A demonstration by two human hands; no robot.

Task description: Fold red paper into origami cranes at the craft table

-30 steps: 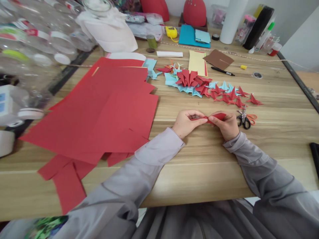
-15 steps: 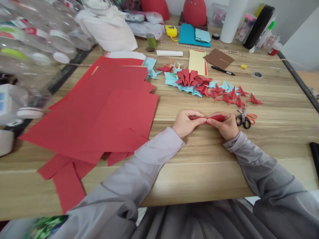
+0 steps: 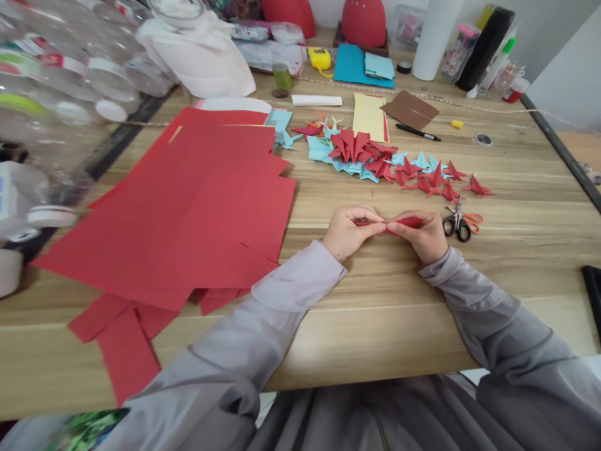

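A small piece of folded red paper (image 3: 411, 222) is pinched between both hands, just above the wooden table. My left hand (image 3: 354, 230) grips its left part with thumb and fingers. Its right part is in my right hand (image 3: 421, 233), and the two thumb tips nearly meet at the middle. Much of the paper is hidden by the fingers. Scissors (image 3: 460, 224) with black and orange handles lie just right of my right hand. Beyond the hands lie folded red paper shapes (image 3: 350, 146) and light blue ones (image 3: 422, 161).
Large red sheets (image 3: 188, 207) cover the table's left side. Plastic bottles (image 3: 107, 78) crowd the far left. Further back are yellow paper (image 3: 369, 118), brown paper (image 3: 410, 111), a black pen (image 3: 417, 132), a tape measure (image 3: 320, 58) and a white cylinder (image 3: 436, 41).
The view has shifted very slightly. Both hands keep their pinch on the red paper, with no clear movement.
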